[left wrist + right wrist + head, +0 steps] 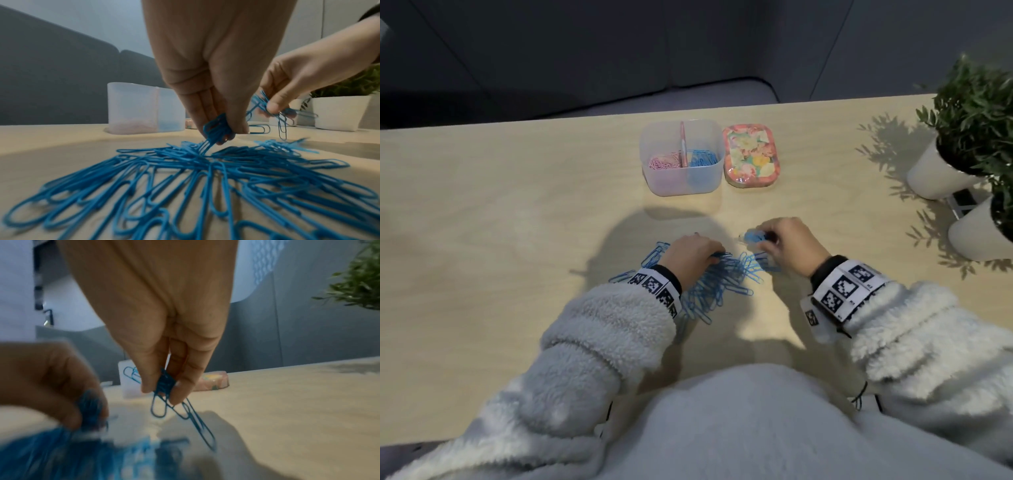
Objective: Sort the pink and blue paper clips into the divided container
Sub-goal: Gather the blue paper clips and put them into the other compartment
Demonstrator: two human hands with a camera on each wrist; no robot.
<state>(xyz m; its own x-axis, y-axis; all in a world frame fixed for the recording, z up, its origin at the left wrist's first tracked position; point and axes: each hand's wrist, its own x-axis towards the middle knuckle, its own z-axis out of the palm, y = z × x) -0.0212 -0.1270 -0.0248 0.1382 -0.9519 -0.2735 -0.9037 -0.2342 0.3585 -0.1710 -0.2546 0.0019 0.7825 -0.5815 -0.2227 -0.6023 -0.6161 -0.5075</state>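
A heap of blue paper clips [717,281] [205,170] lies on the wooden table in front of me. My left hand [693,255] [218,129] pinches a bunch of blue clips at the heap's far edge. My right hand [774,241] [164,389], just right of the heap and slightly above the table, pinches several blue clips that dangle from its fingertips. The translucent divided container [681,157] [144,110] stands farther back, with pink clips [664,161] in its left half and blue clips [702,158] in its right half.
A floral lid [751,156] lies right of the container. Two white pots with green plants [941,171] stand at the table's right edge. A dark sofa is beyond the far edge.
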